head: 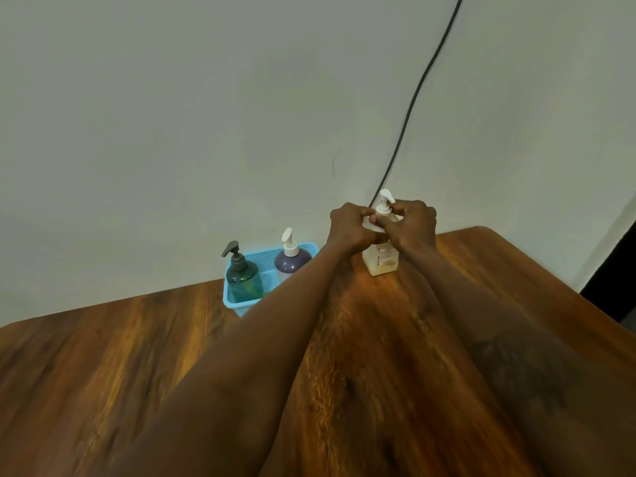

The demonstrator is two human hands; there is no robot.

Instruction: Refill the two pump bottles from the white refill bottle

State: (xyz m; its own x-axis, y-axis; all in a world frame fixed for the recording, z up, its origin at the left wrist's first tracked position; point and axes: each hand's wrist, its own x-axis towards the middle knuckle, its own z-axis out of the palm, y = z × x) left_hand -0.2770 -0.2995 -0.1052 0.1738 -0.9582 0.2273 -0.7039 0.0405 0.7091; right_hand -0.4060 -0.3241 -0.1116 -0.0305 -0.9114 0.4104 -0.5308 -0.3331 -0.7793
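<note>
A white refill bottle (381, 260) with a white pump top stands upright on the wooden table (103, 356) near the far edge. My left hand (349, 227) grips its shoulder and neck from the left. My right hand (414, 223) pinches the collar under the pump head from the right. Left of it, a teal pump bottle (243, 278) with a dark grey pump and a purple pump bottle (292, 260) with a white pump stand inside a light blue basket (231, 299).
A pale wall rises right behind the table's far edge. A dark cable (418, 94) runs down the wall to just behind the refill bottle. The table's right edge drops off near a dark area (616, 270).
</note>
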